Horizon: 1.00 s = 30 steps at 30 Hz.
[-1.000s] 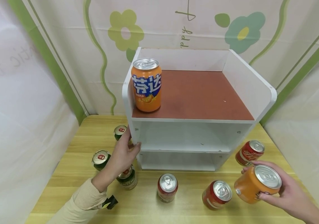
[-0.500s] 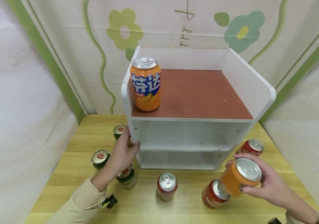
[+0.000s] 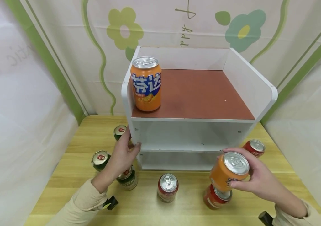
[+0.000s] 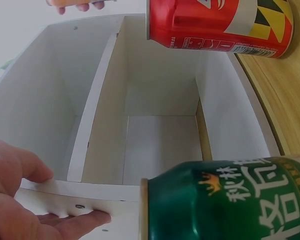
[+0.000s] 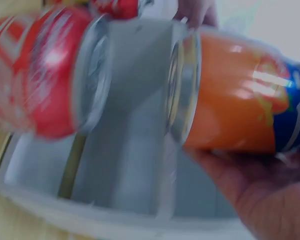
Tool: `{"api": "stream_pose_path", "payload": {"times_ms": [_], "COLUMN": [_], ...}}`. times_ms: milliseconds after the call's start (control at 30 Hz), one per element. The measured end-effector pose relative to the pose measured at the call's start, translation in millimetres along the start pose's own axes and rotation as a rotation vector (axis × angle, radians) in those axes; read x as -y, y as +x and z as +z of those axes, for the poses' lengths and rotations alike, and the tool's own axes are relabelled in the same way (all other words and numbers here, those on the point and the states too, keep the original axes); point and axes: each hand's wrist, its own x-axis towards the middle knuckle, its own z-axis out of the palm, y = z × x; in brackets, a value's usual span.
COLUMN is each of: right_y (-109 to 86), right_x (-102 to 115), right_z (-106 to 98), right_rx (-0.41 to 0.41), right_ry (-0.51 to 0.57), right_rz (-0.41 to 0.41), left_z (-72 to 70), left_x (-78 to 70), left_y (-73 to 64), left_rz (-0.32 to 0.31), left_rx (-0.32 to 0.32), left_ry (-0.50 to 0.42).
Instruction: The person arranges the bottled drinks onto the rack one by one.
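An orange soda can (image 3: 221, 175) is gripped by my right hand (image 3: 259, 182) near the shelf's lower right front, held above a red can (image 3: 214, 201) and overlapping it in the head view. In the right wrist view the soda can (image 5: 240, 95) shows a blue label, with the palm and thumb along its side. My left hand (image 3: 123, 157) holds the left side panel of the white shelf (image 3: 192, 120). In the left wrist view that hand's thumb (image 4: 37, 170) lies on the panel's inner side and its fingers on the outer. Another orange can (image 3: 146, 91) stands upright on the shelf's brown top, at left.
Several green cans (image 3: 101, 160) stand on the wooden table (image 3: 76, 163) left of the shelf, around my left forearm. A red can (image 3: 168, 188) stands before the shelf, another red can (image 3: 255, 148) beyond my right hand. Fabric walls (image 3: 177, 28) enclose the table.
My right hand has carried the orange soda can leftward and slightly up, from right of the front red can to over it. The left hand has stayed on the shelf panel.
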Motion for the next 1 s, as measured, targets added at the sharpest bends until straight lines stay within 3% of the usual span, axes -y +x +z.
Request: {"api": "stream_pose_path", "payload": {"times_ms": [267, 1000], "right_y": [18.0, 72.9], "right_x": [26, 65], "right_z": [11, 26], "right_rx": [-0.09, -0.051], "right_ry": [-0.173, -0.201], "right_rz": [0.107, 0.104], "left_z": [0.0, 0.7], "left_x": [-1.0, 1.2], "left_y": [0.2, -0.3], "left_rz": [-0.005, 0.008], "left_rx": [0.0, -0.012], "left_ry": [0.008, 0.016]}}
